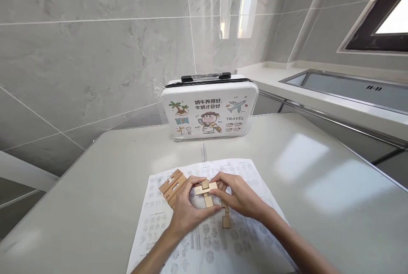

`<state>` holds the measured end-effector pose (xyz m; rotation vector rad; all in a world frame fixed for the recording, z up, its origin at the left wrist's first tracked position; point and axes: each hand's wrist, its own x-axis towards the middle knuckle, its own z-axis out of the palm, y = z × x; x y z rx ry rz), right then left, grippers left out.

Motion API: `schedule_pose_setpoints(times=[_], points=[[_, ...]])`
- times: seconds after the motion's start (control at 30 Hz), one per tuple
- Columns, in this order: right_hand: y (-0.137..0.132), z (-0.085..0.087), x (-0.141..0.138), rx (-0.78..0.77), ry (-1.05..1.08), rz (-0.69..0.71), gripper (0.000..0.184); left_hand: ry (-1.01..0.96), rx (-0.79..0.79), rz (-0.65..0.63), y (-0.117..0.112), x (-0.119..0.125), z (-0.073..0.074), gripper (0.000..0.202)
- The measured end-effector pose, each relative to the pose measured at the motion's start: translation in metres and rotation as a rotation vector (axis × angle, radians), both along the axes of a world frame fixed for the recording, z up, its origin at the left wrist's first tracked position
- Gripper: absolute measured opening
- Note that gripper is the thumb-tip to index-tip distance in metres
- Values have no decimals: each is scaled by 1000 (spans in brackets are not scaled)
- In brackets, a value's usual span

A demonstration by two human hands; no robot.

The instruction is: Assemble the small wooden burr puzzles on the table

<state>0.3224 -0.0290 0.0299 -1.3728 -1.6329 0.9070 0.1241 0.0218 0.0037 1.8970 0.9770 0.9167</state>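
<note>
Both my hands meet over a printed instruction sheet (pixel 204 244) on the grey table (pixel 95 189). My left hand (pixel 186 210) and my right hand (pixel 239 197) pinch a small cluster of interlocked wooden puzzle pieces (pixel 205 189) from either side, fingers curled around it. One wooden bar (pixel 226 218) sticks down from the cluster toward me, below my right hand. A stack of loose notched wooden bars (pixel 172 185) lies on the sheet just left of my left hand.
A white carry case (pixel 208 110) printed with cartoons and the word TRAVEL stands upright at the table's far edge against the tiled wall. A counter with a steel sink (pixel 350 84) runs along the right.
</note>
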Motion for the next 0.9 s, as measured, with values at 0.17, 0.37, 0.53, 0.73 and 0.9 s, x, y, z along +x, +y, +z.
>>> schedule_pose_setpoints(times=[0.17, 0.37, 0.53, 0.73, 0.9], points=[[1, -2, -1, 1, -7, -19, 15, 20, -3, 3, 0, 0, -1, 64], [3, -3, 1, -59, 45, 30, 10, 17, -28, 16, -5, -1, 3, 64], [1, -4, 3, -92, 51, 35, 12, 43, 25, -21, -4, -3, 5, 62], [-1, -7, 2, -2, -40, 21, 8, 4, -11, -54, -3, -4, 2, 63], [-1, -7, 5, -75, 55, 56, 12, 36, 35, -70, -3, -4, 4, 63]])
